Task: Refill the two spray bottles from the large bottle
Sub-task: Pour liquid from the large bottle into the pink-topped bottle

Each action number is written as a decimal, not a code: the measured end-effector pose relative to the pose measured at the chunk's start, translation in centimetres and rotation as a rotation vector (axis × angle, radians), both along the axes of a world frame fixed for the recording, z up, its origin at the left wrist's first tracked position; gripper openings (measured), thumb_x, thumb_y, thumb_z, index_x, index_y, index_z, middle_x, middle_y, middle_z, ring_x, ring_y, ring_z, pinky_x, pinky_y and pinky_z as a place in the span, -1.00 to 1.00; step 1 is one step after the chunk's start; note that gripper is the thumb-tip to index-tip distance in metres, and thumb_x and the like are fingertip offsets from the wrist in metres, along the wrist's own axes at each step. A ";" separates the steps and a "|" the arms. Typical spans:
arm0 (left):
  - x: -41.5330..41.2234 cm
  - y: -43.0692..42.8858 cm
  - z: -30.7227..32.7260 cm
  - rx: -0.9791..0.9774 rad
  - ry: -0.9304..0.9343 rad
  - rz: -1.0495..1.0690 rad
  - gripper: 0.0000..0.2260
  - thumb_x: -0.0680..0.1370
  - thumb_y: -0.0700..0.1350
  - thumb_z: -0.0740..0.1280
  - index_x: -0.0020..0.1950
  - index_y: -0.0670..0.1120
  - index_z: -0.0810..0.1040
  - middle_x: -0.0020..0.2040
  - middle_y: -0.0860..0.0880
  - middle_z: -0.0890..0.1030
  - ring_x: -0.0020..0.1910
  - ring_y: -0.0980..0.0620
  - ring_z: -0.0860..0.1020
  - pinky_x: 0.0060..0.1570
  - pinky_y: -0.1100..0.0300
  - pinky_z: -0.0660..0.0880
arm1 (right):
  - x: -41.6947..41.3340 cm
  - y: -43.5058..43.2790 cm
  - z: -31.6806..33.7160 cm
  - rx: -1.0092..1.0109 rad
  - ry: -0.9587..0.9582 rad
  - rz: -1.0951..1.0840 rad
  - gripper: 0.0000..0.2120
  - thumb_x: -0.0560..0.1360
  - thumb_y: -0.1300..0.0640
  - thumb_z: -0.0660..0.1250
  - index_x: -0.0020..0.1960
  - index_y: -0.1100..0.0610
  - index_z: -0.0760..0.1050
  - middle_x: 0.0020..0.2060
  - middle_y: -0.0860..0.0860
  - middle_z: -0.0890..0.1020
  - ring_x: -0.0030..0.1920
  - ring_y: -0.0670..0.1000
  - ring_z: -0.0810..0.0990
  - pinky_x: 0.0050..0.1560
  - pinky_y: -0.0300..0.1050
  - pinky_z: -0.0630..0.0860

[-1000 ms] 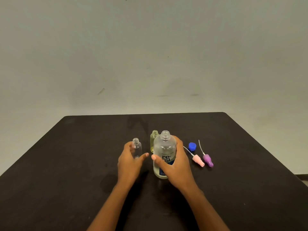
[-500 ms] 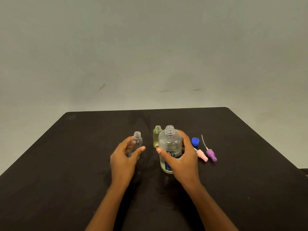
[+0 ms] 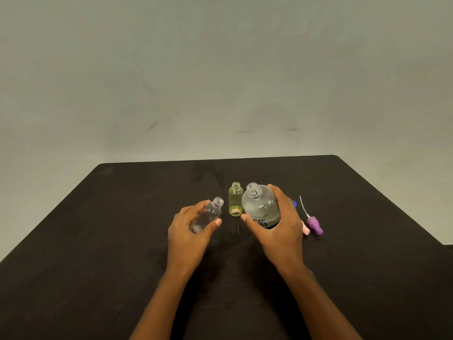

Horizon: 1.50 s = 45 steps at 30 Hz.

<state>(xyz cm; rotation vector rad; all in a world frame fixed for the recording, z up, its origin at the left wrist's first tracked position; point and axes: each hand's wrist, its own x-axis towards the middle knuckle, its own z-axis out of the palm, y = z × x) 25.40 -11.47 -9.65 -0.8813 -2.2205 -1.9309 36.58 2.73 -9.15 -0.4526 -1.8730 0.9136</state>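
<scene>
We seemed poised for the first pour, left hand (image 3: 188, 231) gripping the tilted clear spray bottle (image 3: 210, 212) left of the yellow spray bottle (image 3: 235, 200), right hand (image 3: 277, 229) gripping the large bottle (image 3: 259, 207) just right of it (mouths needed aligning next).

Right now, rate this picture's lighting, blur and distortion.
Head view: dim, even light, no hard shadows; wide-angle lens splays the black table outward; the clear bottle in the left hand nearly vanishes against it; the large bottle in the right hand looks slightly soft.
</scene>
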 end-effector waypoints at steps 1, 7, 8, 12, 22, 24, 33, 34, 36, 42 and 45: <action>0.0 -0.1 0.0 0.001 0.008 -0.006 -0.61 0.35 -0.15 0.54 0.09 0.19 0.58 0.04 0.11 0.62 0.11 0.09 0.56 0.13 0.07 0.52 | 0.0 0.0 0.0 0.020 -0.006 -0.008 -0.32 0.30 0.04 0.58 0.34 -0.01 0.39 0.19 -0.15 0.48 0.24 -0.16 0.46 0.15 -0.40 0.41; -0.1 -0.1 0.0 0.016 0.009 -0.034 -0.61 0.34 -0.16 0.55 0.10 0.15 0.61 0.05 0.09 0.63 0.11 0.07 0.57 0.12 0.07 0.53 | -0.1 0.4 -0.5 0.225 -0.079 -0.072 -0.25 0.30 0.05 0.58 0.38 -0.05 0.31 0.20 -0.13 0.46 0.20 -0.14 0.43 0.17 -0.11 0.51; -0.1 -0.1 0.0 0.016 0.002 -0.041 -0.61 0.34 -0.16 0.55 0.10 0.14 0.61 0.05 0.09 0.63 0.11 0.07 0.57 0.12 0.07 0.53 | -0.2 0.5 -0.6 0.253 -0.090 -0.082 -0.25 0.29 0.06 0.58 0.38 -0.04 0.30 0.21 -0.09 0.49 0.21 -0.12 0.43 0.16 -0.04 0.53; 0.1 -0.1 0.0 -0.001 0.000 -0.062 -0.61 0.34 -0.17 0.55 0.10 0.11 0.62 0.04 0.11 0.63 0.10 0.13 0.57 0.14 0.12 0.52 | -0.4 0.8 -0.9 0.329 -0.134 -0.107 -0.24 0.29 0.06 0.58 0.39 0.02 0.32 0.22 -0.01 0.51 0.23 -0.08 0.41 0.13 0.08 0.55; 0.5 0.1 0.1 -0.031 0.028 -0.081 -0.57 0.31 -0.17 0.57 0.08 0.18 0.60 0.02 0.13 0.62 0.08 0.12 0.57 0.09 0.20 0.51 | -0.4 1.1 -1.0 0.433 -0.121 -0.136 -0.23 0.26 0.21 0.60 0.39 0.06 0.35 0.22 0.04 0.52 0.25 -0.05 0.41 0.25 0.21 0.45; 0.5 0.1 0.1 -0.039 0.030 -0.086 -0.57 0.31 -0.17 0.57 0.08 0.19 0.59 0.02 0.14 0.62 0.07 0.15 0.57 0.07 0.24 0.50 | -0.4 1.1 -1.1 0.441 -0.138 -0.140 -0.22 0.25 0.22 0.60 0.40 0.05 0.36 0.22 0.02 0.52 0.26 -0.04 0.41 0.38 0.13 0.33; 0.5 0.1 0.0 -0.062 0.034 -0.089 -0.56 0.31 -0.15 0.57 0.10 0.18 0.59 0.01 0.14 0.61 0.07 0.16 0.55 0.06 0.31 0.46 | -0.4 1.1 -0.9 0.481 -0.177 -0.175 -0.21 0.22 0.27 0.60 0.39 0.07 0.39 0.21 0.04 0.52 0.27 0.01 0.43 0.46 0.04 0.18; 0.5 0.1 0.0 -0.063 0.032 -0.087 -0.56 0.31 -0.15 0.57 0.10 0.19 0.59 0.01 0.15 0.61 0.07 0.16 0.55 0.06 0.31 0.46 | -0.4 1.1 -0.9 0.480 -0.179 -0.178 -0.22 0.22 0.28 0.59 0.39 0.08 0.40 0.21 0.05 0.52 0.27 0.01 0.42 0.46 0.01 0.15; 0.4 0.1 0.0 -0.061 0.030 -0.086 -0.57 0.31 -0.15 0.57 0.09 0.18 0.59 0.01 0.15 0.61 0.06 0.17 0.55 0.05 0.32 0.47 | -0.4 1.1 -0.8 0.479 -0.187 -0.182 -0.22 0.22 0.28 0.60 0.38 0.09 0.41 0.22 0.06 0.52 0.28 0.01 0.40 0.47 -0.04 0.09; 0.6 0.2 0.0 -0.053 0.026 -0.097 -0.57 0.30 -0.18 0.57 0.09 0.15 0.60 -0.01 0.14 0.62 0.04 0.21 0.56 0.03 0.42 0.45 | -0.3 1.0 -0.6 0.487 -0.203 -0.194 -0.17 0.19 0.28 0.61 0.38 0.03 0.37 0.23 0.05 0.52 0.31 -0.01 0.37 0.48 -0.04 0.08; 0.6 0.1 0.1 -0.070 0.033 -0.095 -0.56 0.30 -0.17 0.57 0.08 0.18 0.59 -0.01 0.15 0.61 0.04 0.23 0.55 0.00 0.47 0.43 | -0.4 1.0 -0.6 0.497 -0.202 -0.194 -0.17 0.19 0.29 0.61 0.39 0.03 0.37 0.23 0.05 0.51 0.31 -0.01 0.37 0.48 -0.03 0.06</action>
